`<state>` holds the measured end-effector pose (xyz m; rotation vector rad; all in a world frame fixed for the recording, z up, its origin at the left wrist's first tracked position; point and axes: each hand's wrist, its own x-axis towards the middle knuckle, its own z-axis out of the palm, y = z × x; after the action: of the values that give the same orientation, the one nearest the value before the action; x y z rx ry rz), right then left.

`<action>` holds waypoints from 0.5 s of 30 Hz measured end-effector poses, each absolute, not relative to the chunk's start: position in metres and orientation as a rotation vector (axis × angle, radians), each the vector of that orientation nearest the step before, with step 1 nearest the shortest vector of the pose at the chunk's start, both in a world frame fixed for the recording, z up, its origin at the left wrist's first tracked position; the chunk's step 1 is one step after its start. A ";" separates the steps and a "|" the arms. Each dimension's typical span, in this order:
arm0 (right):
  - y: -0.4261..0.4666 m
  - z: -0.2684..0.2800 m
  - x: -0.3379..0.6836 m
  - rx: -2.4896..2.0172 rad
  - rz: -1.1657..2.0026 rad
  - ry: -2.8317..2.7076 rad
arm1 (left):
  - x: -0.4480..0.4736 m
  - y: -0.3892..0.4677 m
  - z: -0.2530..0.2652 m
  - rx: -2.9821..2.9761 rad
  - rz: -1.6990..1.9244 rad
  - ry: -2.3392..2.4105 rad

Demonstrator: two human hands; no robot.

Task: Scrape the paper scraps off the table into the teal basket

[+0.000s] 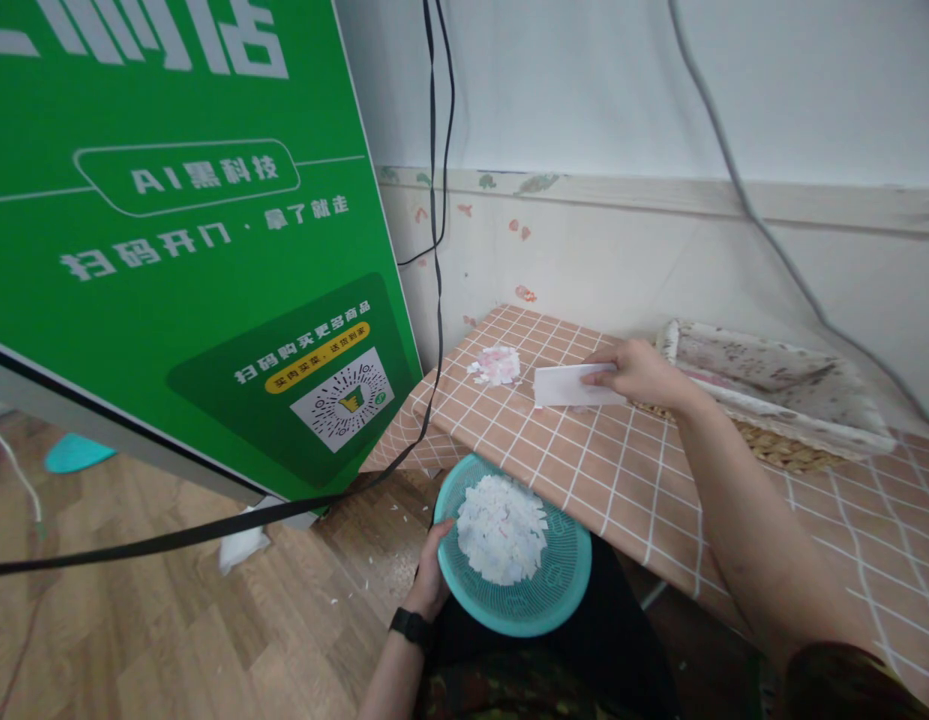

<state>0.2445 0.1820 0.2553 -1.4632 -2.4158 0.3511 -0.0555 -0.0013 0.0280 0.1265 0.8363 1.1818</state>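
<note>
My left hand grips the left rim of a round teal plastic basket, below the table's front edge and above my lap. White paper scraps are heaped inside it. Over the tabletop, my right hand pinches a flat white card, its long side close to the cloth. To the left of the card, a small pile of white and pinkish paper scraps lies on the table. A few bits show by the card's lower edge.
A brown checked cloth covers the table. At its back right stands a cloth-lined wicker basket. A green cabinet rises on the left, with a black cable hanging beside it. Scraps lie on the wooden floor.
</note>
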 end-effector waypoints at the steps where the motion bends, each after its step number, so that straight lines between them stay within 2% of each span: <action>1: 0.182 0.255 0.245 -1.469 0.346 -2.417 | -0.056 -0.001 0.028 0.131 1.181 0.840; 15: 0.186 0.252 0.251 -1.440 0.406 -2.355 | -0.056 0.000 0.026 0.118 1.180 0.867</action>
<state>0.2509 0.1857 0.2522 -1.4395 -2.3546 0.4057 -0.0559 -0.0002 0.0255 0.1179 0.8669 1.1802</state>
